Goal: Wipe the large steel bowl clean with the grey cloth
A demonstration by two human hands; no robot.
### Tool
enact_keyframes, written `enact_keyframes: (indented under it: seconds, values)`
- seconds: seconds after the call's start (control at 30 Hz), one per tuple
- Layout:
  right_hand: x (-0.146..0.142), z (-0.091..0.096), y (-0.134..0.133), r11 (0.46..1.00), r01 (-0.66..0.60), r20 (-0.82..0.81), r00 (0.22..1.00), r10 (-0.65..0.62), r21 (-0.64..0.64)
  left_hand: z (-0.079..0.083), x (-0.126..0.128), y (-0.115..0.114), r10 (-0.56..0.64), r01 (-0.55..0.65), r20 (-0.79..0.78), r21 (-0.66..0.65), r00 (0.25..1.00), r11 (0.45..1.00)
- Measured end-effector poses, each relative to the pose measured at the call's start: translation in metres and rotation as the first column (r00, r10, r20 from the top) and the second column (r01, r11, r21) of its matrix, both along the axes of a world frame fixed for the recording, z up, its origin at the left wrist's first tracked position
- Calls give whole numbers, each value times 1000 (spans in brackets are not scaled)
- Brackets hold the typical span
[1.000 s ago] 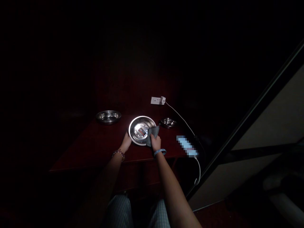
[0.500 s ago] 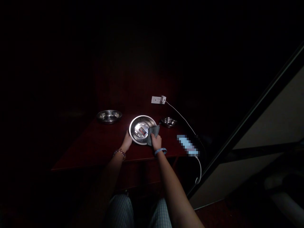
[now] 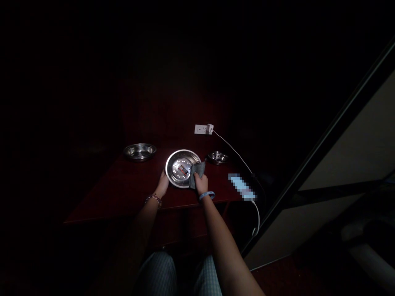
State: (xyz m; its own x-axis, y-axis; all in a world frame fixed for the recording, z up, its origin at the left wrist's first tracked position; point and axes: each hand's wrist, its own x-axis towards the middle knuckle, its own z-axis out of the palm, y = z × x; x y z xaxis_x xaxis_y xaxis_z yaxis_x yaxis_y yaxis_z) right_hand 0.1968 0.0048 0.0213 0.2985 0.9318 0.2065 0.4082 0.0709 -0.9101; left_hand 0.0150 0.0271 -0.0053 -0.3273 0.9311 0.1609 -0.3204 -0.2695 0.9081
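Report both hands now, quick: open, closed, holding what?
Left hand: on the near-left rim of the steel dish; whether it grips cannot be told.
Right hand: closed on the grey cloth, at the dish's right rim.

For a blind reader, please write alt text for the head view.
In a dark room, a person's right hand presses a grey cloth into a shiny metal plate; the left hand holds its rim. A large bowl and a small bowl stand on the red table; a power strip with a cable lies behind.
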Motion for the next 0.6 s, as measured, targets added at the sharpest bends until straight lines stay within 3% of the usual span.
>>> enact_keyframes:
  seconds: [0.6]
  values:
    - [-1,3,-2,1000,3,-25,1000,-3,-11,0,-1,2,-35,35,-10,19,999,999]
